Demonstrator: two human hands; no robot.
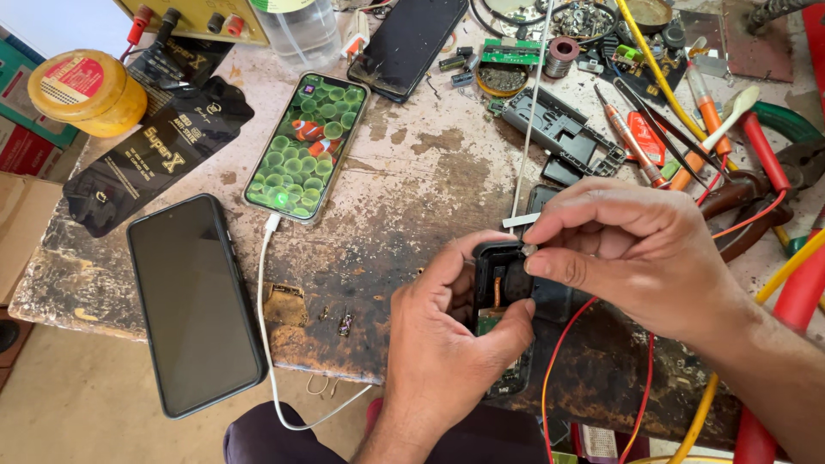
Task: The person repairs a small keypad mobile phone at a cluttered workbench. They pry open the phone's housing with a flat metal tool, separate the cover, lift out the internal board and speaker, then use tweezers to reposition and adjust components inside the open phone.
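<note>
Containers come first: a yellow tub [86,90] with a red-labelled lid sits shut at the far left corner of the desk [412,189], so its contents cannot be seen; a clear plastic jar [301,30] stands at the far edge, too cropped to tell what is in it; a shallow round tray [584,17] at the far edge holds a heap of small metal parts.

The small black device [507,301], opened so that its insides show, is held over the near edge of the desk, right of the middle; its casing is dark and worn, with a strip of copper-coloured part and a bit of green board visible inside; a red wire [563,344] curves down beside it.

The left hand [447,352] is wrapped around the device from below, thumb pressed against its right side, fingers curled closed on the casing; the right hand [627,249] comes from the right with thumb and forefinger pinched together on a tiny pale part at the device's top edge, the other fingers bent loosely.

On the left half of the desk, a lit phone [305,146] showing green bubbles and an orange fish lies plugged into a white cable [266,344]; a dark-screened phone [196,305] lies near the near left corner, overhanging the edge.
</note>
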